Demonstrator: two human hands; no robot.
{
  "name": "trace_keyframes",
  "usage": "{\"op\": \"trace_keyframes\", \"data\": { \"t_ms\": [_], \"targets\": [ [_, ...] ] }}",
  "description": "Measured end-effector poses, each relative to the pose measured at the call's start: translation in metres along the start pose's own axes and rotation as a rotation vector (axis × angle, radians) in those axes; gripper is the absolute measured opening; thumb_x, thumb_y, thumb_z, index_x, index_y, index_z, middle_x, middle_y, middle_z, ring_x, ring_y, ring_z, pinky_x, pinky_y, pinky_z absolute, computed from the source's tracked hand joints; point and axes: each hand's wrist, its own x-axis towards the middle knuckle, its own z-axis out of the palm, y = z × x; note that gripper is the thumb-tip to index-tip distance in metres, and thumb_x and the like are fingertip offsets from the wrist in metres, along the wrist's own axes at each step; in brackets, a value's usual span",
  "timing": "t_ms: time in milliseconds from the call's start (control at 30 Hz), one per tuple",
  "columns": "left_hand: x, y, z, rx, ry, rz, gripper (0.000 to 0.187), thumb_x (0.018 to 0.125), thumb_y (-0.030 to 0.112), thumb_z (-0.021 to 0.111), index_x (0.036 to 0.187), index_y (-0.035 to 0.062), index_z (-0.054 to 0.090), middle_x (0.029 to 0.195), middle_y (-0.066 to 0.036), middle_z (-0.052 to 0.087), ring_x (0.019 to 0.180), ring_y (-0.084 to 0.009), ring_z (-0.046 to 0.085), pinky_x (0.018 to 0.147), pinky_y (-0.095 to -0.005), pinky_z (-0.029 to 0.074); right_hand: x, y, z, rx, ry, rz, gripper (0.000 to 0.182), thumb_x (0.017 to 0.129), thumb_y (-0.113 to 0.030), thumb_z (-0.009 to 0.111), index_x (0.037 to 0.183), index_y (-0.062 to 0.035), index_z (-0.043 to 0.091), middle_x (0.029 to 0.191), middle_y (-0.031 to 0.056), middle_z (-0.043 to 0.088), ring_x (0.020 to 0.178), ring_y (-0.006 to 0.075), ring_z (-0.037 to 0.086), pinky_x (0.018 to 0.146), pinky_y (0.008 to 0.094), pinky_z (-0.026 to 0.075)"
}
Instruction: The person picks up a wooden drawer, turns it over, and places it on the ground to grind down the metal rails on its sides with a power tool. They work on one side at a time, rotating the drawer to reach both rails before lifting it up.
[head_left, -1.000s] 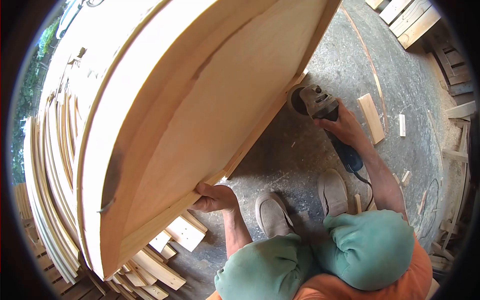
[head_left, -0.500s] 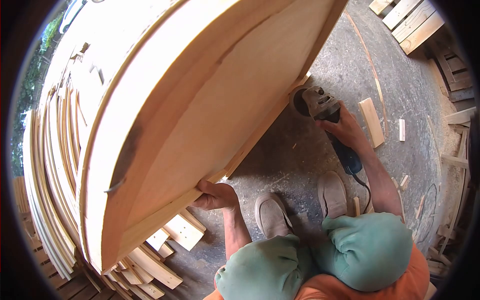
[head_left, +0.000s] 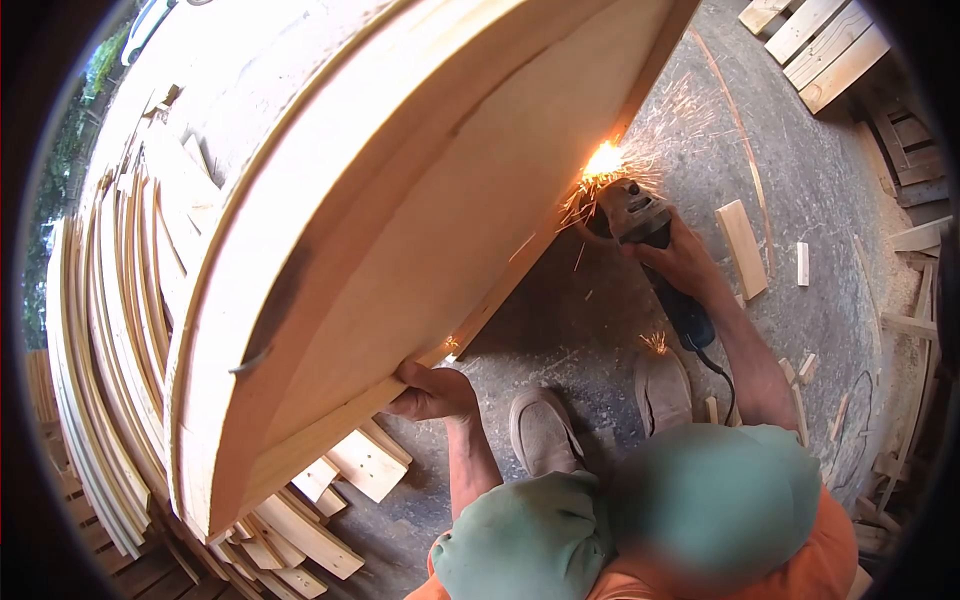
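Observation:
A large wooden panel with a curved rim (head_left: 400,230) stands tilted across the left and middle of the head view. My left hand (head_left: 436,393) grips its lower edge, thumb on the near face, other fingers partly hidden behind the wood. In my right hand (head_left: 688,262) is an angle grinder (head_left: 684,315), its head (head_left: 638,212) against the wooden strip along the panel's edge. Bright sparks (head_left: 604,162) burst from the contact point and hide part of the disc. A power cord (head_left: 722,372) trails from the grinder's rear toward me.
Long thin wood strips (head_left: 100,380) are stacked at left, with short boards (head_left: 368,465) below the panel. Offcuts (head_left: 741,248) lie on the concrete floor (head_left: 810,200). Pallet-like slats (head_left: 830,50) sit at upper right. My shoes (head_left: 545,430) are close beneath the work.
Sparks have appeared where the grinder meets the panel's edge, and smaller ones near my shoe and left hand. The grinder has shifted slightly; the panel's curved end has moved a little right.

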Motion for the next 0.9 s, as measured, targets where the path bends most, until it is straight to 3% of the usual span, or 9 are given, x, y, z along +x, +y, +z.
{"op": "trace_keyframes", "data": {
  "t_ms": [400, 467, 900],
  "targets": [
    [0.002, 0.002, 0.002, -0.033, -0.002, 0.023, 0.029, 0.101, 0.014, 0.047, 0.125, -0.0031, 0.044, 0.117, -0.012, 0.054, 0.102, -0.0193, 0.058, 0.090, -0.0342, 0.048, 0.001, -0.004, 0.000, 0.014, -0.005, -0.014, 0.079, 0.072, -0.050, 0.080, 0.125, -0.0003, 0.050, 0.103, 0.0237, 0.070, 0.099, 0.0380, 0.069, 0.083, 0.0436, 0.053],
    [0.000, -0.001, -0.002, 0.046, -0.048, -0.019, 0.040, 0.104, 0.030, 0.049, 0.127, -0.0012, 0.040, 0.120, -0.014, 0.052, 0.108, -0.0198, 0.056, 0.091, -0.0373, 0.050, 0.000, -0.008, -0.003, 0.034, -0.045, 0.026, 0.080, 0.072, -0.050, 0.080, 0.126, 0.0002, 0.050, 0.106, 0.0245, 0.069, 0.102, 0.0382, 0.068, 0.085, 0.0440, 0.052],
    [0.001, -0.002, -0.002, 0.034, -0.071, -0.018, 0.037, 0.105, 0.028, 0.047, 0.127, -0.0004, 0.039, 0.120, -0.014, 0.051, 0.109, -0.0200, 0.056, 0.092, -0.0372, 0.049, 0.001, -0.005, -0.001, 0.072, -0.051, 0.024, 0.082, 0.070, -0.050, 0.081, 0.127, -0.0008, 0.050, 0.106, 0.0239, 0.069, 0.102, 0.0381, 0.068, 0.086, 0.0442, 0.052]
  ]
}}
